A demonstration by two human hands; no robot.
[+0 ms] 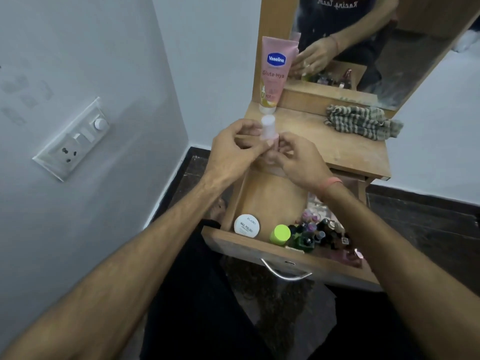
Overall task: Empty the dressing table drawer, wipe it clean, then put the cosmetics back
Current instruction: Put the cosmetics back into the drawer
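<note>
Left hand (pixel 235 148): pinches small bottle (pixel 268 131), above table (pixel 345 154) front edge.
Right hand (pixel 298 161): fingers curled on the bottle's base.
Drawer (pixel 285 258): pulled out; cosmetics crowd right corner, left floor bare.
Cloth (pixel 362 122): near table's right edge.

The wooden drawer (pixel 259 245) is pulled open; a white nail polish remover tin (pixel 246 226), a green-capped bottle (pixel 280 234) and clustered small bottles (pixel 322 236) are kept near its front.

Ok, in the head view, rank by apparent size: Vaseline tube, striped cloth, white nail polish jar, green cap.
1. Vaseline tube and striped cloth: about alike, not ranked.
2. White jar.
3. Green cap.
The jar and cap sit nearer the camera, so true sizes are unsure.
</note>
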